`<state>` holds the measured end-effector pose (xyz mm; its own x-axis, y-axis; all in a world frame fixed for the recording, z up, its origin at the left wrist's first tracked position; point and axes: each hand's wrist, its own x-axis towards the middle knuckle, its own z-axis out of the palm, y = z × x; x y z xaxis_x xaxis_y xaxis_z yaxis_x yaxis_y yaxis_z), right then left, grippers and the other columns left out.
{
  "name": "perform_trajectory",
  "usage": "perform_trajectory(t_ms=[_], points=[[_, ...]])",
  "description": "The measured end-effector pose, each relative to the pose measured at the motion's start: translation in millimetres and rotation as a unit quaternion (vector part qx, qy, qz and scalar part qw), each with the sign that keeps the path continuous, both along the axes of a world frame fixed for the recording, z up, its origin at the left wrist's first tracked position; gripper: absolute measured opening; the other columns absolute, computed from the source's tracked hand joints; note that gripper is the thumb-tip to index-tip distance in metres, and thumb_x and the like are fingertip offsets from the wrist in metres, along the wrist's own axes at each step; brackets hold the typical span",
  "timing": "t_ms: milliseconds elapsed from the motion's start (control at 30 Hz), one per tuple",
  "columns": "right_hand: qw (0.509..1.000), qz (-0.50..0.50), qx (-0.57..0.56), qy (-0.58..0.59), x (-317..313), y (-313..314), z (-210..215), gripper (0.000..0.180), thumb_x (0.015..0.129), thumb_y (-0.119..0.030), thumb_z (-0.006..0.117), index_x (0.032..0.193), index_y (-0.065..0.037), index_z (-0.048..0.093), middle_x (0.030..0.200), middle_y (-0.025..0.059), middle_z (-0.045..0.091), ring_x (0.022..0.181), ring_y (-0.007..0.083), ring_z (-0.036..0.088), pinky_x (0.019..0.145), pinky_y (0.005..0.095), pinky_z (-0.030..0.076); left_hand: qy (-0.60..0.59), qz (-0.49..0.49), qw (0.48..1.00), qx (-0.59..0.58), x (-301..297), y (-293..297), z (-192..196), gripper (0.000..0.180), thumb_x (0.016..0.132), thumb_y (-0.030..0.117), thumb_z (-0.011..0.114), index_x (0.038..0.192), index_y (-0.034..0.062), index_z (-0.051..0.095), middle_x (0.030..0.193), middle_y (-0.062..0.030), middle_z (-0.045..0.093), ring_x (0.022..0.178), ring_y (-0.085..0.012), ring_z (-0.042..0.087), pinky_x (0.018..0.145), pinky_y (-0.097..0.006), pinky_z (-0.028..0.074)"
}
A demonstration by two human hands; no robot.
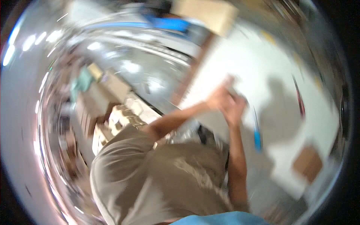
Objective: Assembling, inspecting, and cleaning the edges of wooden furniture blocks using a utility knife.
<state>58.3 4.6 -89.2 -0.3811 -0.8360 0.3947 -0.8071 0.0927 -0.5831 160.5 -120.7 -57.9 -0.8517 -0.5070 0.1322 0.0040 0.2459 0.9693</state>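
Observation:
My left hand (219, 98) and my right hand (235, 109) meet over the white tabletop (240, 56), both blurred by motion. Their fingers look curled in against each other. A small greyish patch shows between them, but what it is I cannot make out. Just right of my right hand lies a thin tool with a blue handle (257, 140), its narrow shaft pointing away from me. Farther right is a second slim tool with a red handle (301, 105). Neither hand touches these tools.
A brown block-like piece (308, 164) sits near the table's right corner. At the far edge stands a tan box (210, 15), with a blue object (170, 24) beside it. Left of me are cardboard boxes (98, 99) and several pale pieces (122, 120).

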Motion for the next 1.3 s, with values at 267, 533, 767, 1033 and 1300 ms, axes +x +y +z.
perform_trajectory(t_ms=[267, 533, 767, 1033, 1300], points=[[0.976, -0.065, -0.110, -0.178, -3.5, 23.8, -31.7, 0.050, 0.092, -0.033, 0.070, 0.126, 0.001, 0.056, 0.117, 0.0174, 0.061, 0.106, 0.0311, 0.061, 0.090, 0.0432, 0.050, -0.042, -0.014, 0.944, -0.328, -69.4, 76.8, 76.3, 0.112, 0.090, 0.074, 0.046, 0.151, -0.0160, 0.023, 0.117, -0.0274, 0.062, 0.113, -0.0428, 0.058, 0.107, -0.057, 0.037], [0.981, -0.076, -0.097, -0.152, -20.7, 31.6, -29.8, 0.047, 0.090, -0.031, 0.072, 0.121, 0.001, 0.058, 0.115, 0.0172, 0.063, 0.103, 0.0310, 0.063, 0.087, 0.0428, 0.052, -0.095, -0.004, 0.915, -0.391, -84.3, 90.1, 94.2, 0.114, 0.086, 0.078, 0.043, 0.149, -0.0152, 0.028, 0.102, -0.0268, 0.066, 0.104, -0.0410, 0.063, 0.107, -0.050, 0.039], [0.978, -0.073, -0.114, -0.156, -28.2, 37.6, -33.3, 0.043, 0.088, -0.029, 0.074, 0.117, 0.000, 0.060, 0.114, 0.0170, 0.065, 0.100, 0.0309, 0.065, 0.085, 0.0424, 0.053, -0.158, -0.066, 0.898, -0.405, -100.1, 121.0, 104.2, 0.108, 0.088, 0.073, 0.046, 0.149, -0.0147, 0.030, 0.098, -0.0225, 0.065, 0.098, -0.0362, 0.063, 0.105, -0.046, 0.041], [0.965, -0.052, -0.168, -0.193, -23.0, 30.2, -24.6, 0.040, 0.086, -0.026, 0.076, 0.112, 0.000, 0.063, 0.112, 0.0169, 0.068, 0.097, 0.0308, 0.067, 0.082, 0.0420, 0.055, -0.114, -0.006, 0.920, -0.376, -83.5, 101.7, 95.4, 0.099, 0.087, 0.068, 0.054, 0.147, -0.0098, 0.037, 0.106, -0.0217, 0.067, 0.105, -0.0386, 0.062, 0.103, -0.045, 0.041], [0.976, -0.032, 0.188, 0.108, 22.9, 13.0, 45.8, 0.058, 0.070, -0.063, 0.080, 0.087, -0.008, 0.071, 0.083, 0.0146, 0.069, 0.073, 0.0343, 0.066, 0.060, 0.0480, 0.049, -0.055, 0.064, 0.950, -0.300, 28.9, -14.8, -26.5, 0.053, 0.110, 0.033, 0.034, 0.151, 0.0001, 0.041, 0.162, -0.0229, 0.030, 0.151, -0.0389, 0.024, 0.125, -0.048, 0.016]])
